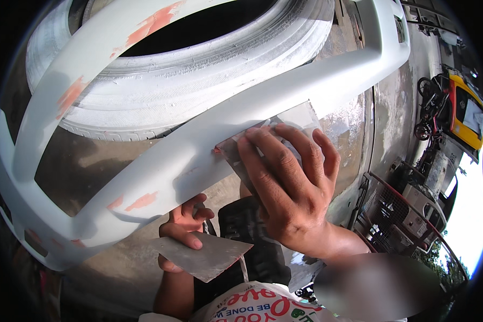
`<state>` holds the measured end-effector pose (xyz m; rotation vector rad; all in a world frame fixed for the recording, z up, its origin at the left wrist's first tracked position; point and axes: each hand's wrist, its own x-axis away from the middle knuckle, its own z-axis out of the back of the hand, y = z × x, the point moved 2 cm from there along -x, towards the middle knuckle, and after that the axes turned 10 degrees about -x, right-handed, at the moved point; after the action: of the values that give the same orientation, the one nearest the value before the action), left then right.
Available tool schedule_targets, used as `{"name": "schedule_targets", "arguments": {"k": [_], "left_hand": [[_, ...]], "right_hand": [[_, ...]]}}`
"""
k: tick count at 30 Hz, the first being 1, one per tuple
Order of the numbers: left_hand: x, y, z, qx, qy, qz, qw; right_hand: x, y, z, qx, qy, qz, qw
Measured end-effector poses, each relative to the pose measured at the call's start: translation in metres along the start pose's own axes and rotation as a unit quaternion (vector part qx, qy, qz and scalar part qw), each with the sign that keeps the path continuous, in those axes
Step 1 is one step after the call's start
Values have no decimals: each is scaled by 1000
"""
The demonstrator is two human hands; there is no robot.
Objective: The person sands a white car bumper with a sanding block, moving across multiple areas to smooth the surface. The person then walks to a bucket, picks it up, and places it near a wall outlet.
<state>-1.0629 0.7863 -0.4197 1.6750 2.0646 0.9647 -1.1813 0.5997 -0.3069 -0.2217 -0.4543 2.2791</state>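
Note:
A white car bumper (188, 155) with pink filler patches runs diagonally across the view. My right hand (290, 188) holds a grey flat metal spreader (300, 112) pressed on the bumper's lower band, fingers over its face; red-pink filler shows at the blade's left corner. My left hand (185, 231) is just below the bumper, gripping a grey flat plate (209, 257) with a reddish edge between its thumb and fingers. Some of its fingertips reach up to the bumper's lower edge; whether they touch it I cannot tell.
A white-coated tyre (188, 91) lies behind the bumper on concrete ground (118, 257). To the right are a yellow and red motorcycle with a sidecar (461, 112), other vehicles (424, 209) and a red-railed mesh frame (386, 214). A black object (231, 225) lies beneath my hands.

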Motion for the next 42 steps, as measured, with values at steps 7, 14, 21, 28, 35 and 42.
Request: {"name": "schedule_targets", "arguments": {"k": [7, 14, 21, 28, 35, 42], "left_hand": [[-3, 11, -2, 12, -2, 52, 999], [-8, 14, 1, 7, -33, 50, 998], [-9, 17, -6, 23, -27, 65, 997], [-9, 17, -2, -3, -24, 68, 997], [-11, 18, -11, 25, -15, 66, 997], [-6, 10, -6, 24, -13, 48, 998]], "right_hand": [[-2, -1, 12, 26, -43, -5, 999], [-10, 4, 13, 29, -5, 5, 1000], [5, 0, 5, 31, -28, -8, 999], [-1, 0, 12, 21, -20, -1, 1000], [2, -1, -3, 23, 14, -7, 1000], [2, -7, 17, -3, -55, -44, 998]]}}
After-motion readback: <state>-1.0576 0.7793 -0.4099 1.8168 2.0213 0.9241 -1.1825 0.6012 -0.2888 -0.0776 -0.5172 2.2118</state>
